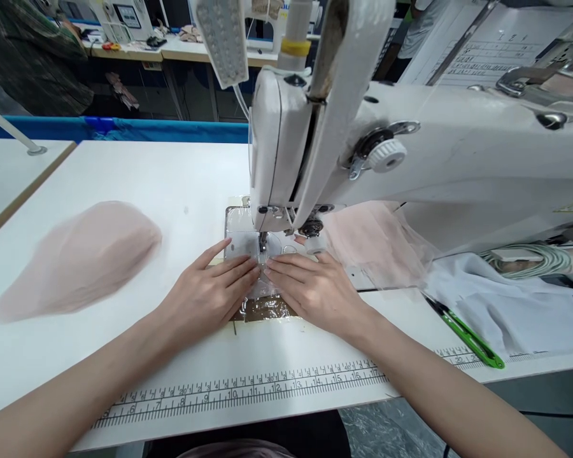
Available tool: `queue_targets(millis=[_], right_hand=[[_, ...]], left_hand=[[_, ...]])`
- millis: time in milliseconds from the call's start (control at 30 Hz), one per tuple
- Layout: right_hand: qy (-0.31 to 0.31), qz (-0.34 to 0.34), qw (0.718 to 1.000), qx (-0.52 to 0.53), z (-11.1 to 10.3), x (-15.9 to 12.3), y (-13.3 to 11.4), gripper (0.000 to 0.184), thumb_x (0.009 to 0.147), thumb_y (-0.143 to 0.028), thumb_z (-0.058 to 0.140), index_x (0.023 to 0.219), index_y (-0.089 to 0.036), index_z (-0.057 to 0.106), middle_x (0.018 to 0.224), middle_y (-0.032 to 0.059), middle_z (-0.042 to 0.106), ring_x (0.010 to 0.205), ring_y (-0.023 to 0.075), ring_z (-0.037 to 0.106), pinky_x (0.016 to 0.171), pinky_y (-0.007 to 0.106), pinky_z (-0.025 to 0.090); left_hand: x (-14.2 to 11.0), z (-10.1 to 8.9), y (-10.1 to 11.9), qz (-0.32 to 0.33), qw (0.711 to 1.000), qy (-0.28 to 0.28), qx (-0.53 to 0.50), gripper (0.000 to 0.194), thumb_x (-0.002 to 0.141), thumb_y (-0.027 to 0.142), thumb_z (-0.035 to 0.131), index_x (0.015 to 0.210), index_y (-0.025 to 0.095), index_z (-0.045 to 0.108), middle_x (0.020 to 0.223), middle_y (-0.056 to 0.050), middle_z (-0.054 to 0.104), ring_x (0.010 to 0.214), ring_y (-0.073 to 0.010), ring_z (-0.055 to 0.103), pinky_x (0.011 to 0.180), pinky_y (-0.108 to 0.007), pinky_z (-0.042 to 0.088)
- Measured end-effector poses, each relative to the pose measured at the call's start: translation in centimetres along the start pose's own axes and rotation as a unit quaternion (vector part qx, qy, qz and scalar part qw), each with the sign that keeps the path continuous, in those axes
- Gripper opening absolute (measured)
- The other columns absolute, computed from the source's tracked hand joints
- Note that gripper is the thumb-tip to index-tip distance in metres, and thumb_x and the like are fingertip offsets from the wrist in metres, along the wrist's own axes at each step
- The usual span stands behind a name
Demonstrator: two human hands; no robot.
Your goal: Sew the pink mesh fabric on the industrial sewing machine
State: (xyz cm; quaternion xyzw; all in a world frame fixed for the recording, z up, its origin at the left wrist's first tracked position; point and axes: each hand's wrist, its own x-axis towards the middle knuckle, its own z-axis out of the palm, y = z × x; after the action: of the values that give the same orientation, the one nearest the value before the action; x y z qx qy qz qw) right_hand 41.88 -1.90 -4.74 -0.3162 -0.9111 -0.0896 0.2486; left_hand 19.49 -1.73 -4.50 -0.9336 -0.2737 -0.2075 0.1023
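My left hand (pixel 214 287) lies flat on the machine bed, fingers stretched toward the presser foot (pixel 262 242) from its left. From the other side, my right hand (pixel 318 289) rests with its fingers extended, the tips close to the left hand's. Both hands press near the shiny, tape-covered needle plate area (pixel 267 308) of a white sewing machine (pixel 281 140). Whether thin sheer cloth lies under the fingers I cannot make out. Sheer pink fabric (pixel 372 238) lies beneath the machine arm, right of my right hand. Another pink sheer pile (pixel 90 254) sits left on the table.
Green-handled snips (pixel 472 337) and white cloth (pixel 510 305) lie at the right, beside a coiled pale cord (pixel 530 261). A printed ruler (pixel 277 387) runs along the front edge. Behind the blue-edged table stands a person (pixel 28 57) near other machines.
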Motion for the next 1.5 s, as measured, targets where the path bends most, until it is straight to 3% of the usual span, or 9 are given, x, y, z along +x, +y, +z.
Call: queue_targets(millis=[233, 433, 833, 1167, 1500], right_hand=[[0.003, 0.002, 1.000, -0.012, 0.5, 0.2, 0.2, 0.023, 0.092, -0.011, 0.050, 0.103, -0.016, 0.071, 0.106, 0.0050, 0.072, 0.100, 0.0183, 0.067, 0.105, 0.045, 0.040], [0.009, -0.008, 0.999, -0.036, 0.4, 0.0, 0.0, 0.024, 0.093, -0.011, 0.048, 0.100, -0.016, 0.070, 0.107, 0.0042, 0.072, 0.101, 0.0172, 0.066, 0.107, 0.043, 0.038], [-0.011, 0.012, 0.998, -0.063, 0.7, 0.3, 0.2, 0.026, 0.093, -0.011, 0.045, 0.101, -0.013, 0.070, 0.108, 0.0061, 0.072, 0.091, 0.0173, 0.068, 0.105, 0.042, 0.038], [-0.016, 0.012, 0.997, -0.073, 0.8, 0.0, 0.2, 0.030, 0.089, -0.005, 0.044, 0.105, -0.013, 0.069, 0.110, 0.0051, 0.071, 0.097, 0.0175, 0.065, 0.107, 0.042, 0.036], [-0.025, 0.028, 0.996, -0.084, 1.2, 0.3, 0.7, 0.032, 0.088, -0.004, 0.045, 0.109, -0.014, 0.067, 0.113, 0.0048, 0.069, 0.099, 0.0178, 0.064, 0.107, 0.042, 0.035]], left_hand=[[0.4, 0.5, -0.9, -0.025, 1.000, -0.008, -0.005, 0.031, 0.095, 0.016, 0.043, 0.118, 0.015, 0.063, 0.116, -0.008, 0.068, 0.109, -0.0207, 0.064, 0.114, -0.050, 0.031], [0.3, 0.1, 0.0, -0.013, 1.000, 0.006, -0.006, 0.031, 0.095, 0.030, 0.049, 0.117, 0.013, 0.062, 0.114, -0.007, 0.069, 0.107, -0.0203, 0.065, 0.114, -0.047, 0.033], [0.5, 0.5, -0.3, -0.037, 0.999, -0.006, 0.016, 0.033, 0.098, 0.032, 0.043, 0.115, 0.013, 0.063, 0.114, -0.009, 0.069, 0.108, -0.0206, 0.065, 0.116, -0.051, 0.026], [0.2, 0.3, 0.2, -0.051, 0.998, -0.018, 0.036, 0.037, 0.097, 0.035, 0.044, 0.117, 0.010, 0.063, 0.116, -0.012, 0.068, 0.110, -0.0240, 0.064, 0.115, -0.050, 0.027], [0.5, 0.8, -0.7, -0.061, 0.997, -0.032, 0.047, 0.040, 0.098, 0.036, 0.040, 0.119, 0.010, 0.061, 0.120, -0.012, 0.066, 0.113, -0.0237, 0.061, 0.114, -0.053, 0.028]])
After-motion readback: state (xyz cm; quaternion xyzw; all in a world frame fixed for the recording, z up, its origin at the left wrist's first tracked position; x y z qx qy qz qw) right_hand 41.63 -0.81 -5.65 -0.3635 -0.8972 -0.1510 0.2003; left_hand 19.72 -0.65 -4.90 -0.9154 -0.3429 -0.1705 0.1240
